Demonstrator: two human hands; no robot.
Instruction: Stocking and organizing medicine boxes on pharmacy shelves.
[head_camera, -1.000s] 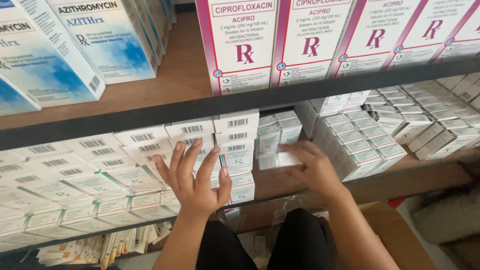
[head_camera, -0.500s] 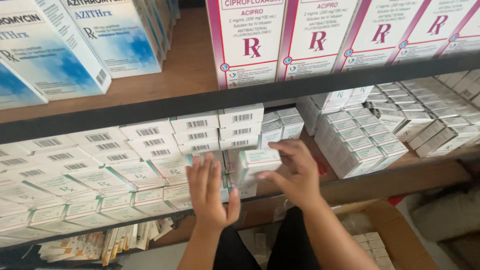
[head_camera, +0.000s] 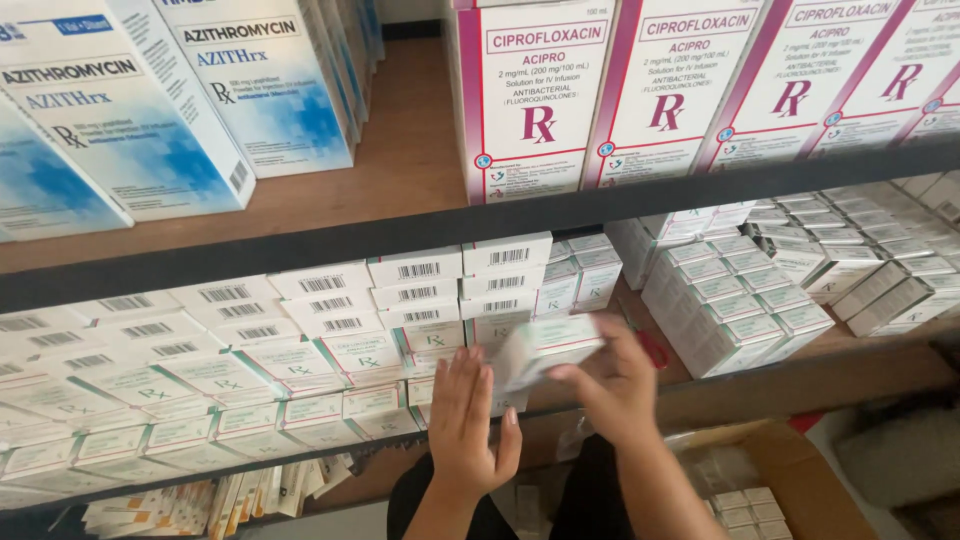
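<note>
On the far left of the upper shelf stand blue-and-white medicine cartons. Below them, white-and-green boxes lie stacked in rows. The left hand, open with fingers spread, presses flat against the stack front. Just right, the right hand grasps one small white-and-green box, tilted, at the middle shelf's front edge. Pink-edged cartons stand above.
</note>
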